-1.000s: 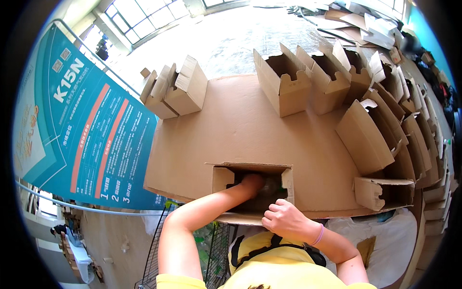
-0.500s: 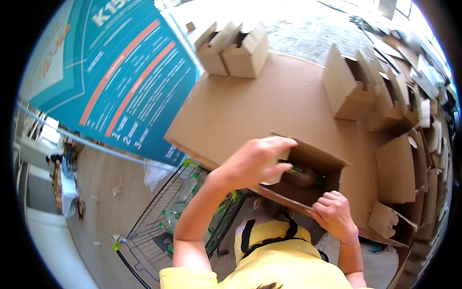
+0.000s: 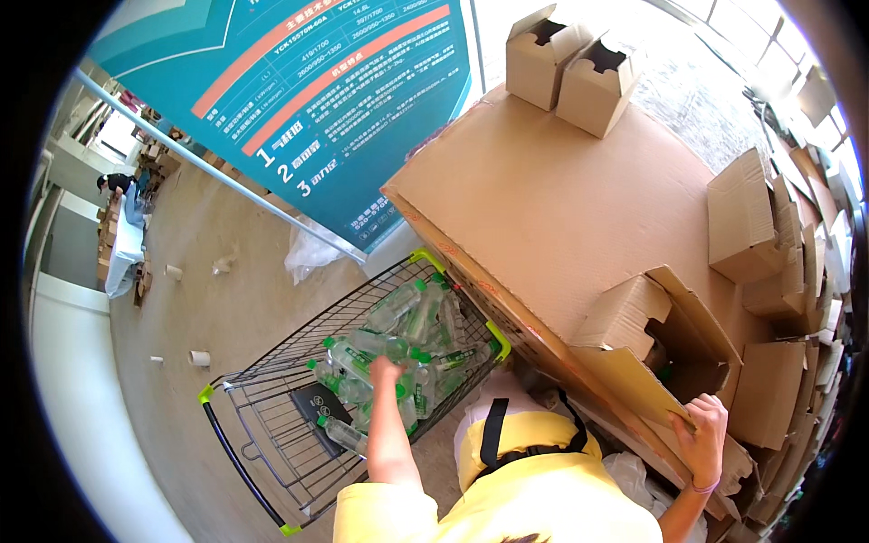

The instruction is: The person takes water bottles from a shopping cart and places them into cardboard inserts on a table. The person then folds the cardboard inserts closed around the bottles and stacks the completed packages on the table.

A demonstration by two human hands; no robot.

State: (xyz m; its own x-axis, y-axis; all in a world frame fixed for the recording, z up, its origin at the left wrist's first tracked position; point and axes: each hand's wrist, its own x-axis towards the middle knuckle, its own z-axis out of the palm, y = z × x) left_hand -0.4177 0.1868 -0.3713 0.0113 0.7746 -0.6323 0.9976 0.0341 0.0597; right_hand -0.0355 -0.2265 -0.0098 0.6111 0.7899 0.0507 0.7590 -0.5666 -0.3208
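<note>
My left hand [image 3: 386, 371] is down among clear plastic bottles [image 3: 396, 308] with green caps, heaped in a wire shopping cart [image 3: 272, 385]. Its fingers point away and are hidden, so whether it grips a bottle is unclear. At the right, my right hand [image 3: 702, 436] pinches the near flap of an open cardboard box [image 3: 625, 380], thumb and fingers closed on the edge. That box sits tilted at the near side of a large cardboard surface [image 3: 561, 199]. A bit of green shows in its dark inside.
Two open cardboard boxes [image 3: 593, 86] stand at the far edge. More boxes [image 3: 747, 217] line the right side, beside piled cardboard. A blue-green banner [image 3: 317, 118] rises at the left behind the cart. Farther left, a person [image 3: 116, 184] is by a table. Paper-like rolls [image 3: 199, 358] lie on the floor.
My left hand has left the box opening and moved down left into the cart among the bottles. My right hand stays on the box flap. The whole view has swung left.
</note>
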